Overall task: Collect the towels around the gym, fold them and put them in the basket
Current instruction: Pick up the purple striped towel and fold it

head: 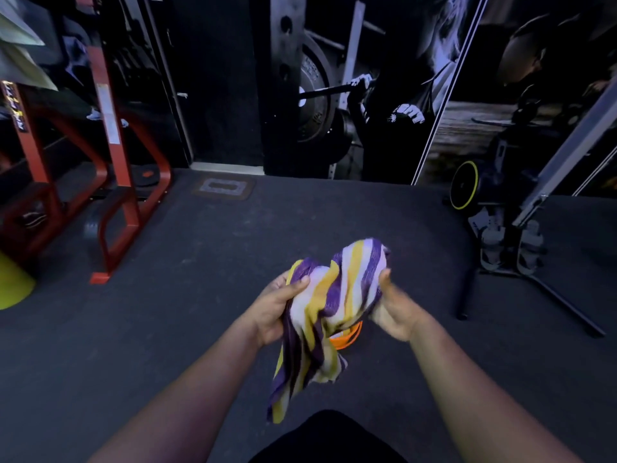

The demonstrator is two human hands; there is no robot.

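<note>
Holding a limp, light striped towel (329, 302), bunched, both grips clamped on it: left hand (277, 305), right hand (394, 309); corners look best for folding.

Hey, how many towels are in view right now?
1. A purple, yellow and white striped towel is bunched between the left hand and right hand, above the dark floor. More may lie outside the view.

Left hand (272, 307) and right hand (394, 312) grip striped towel (329, 305).
</note>
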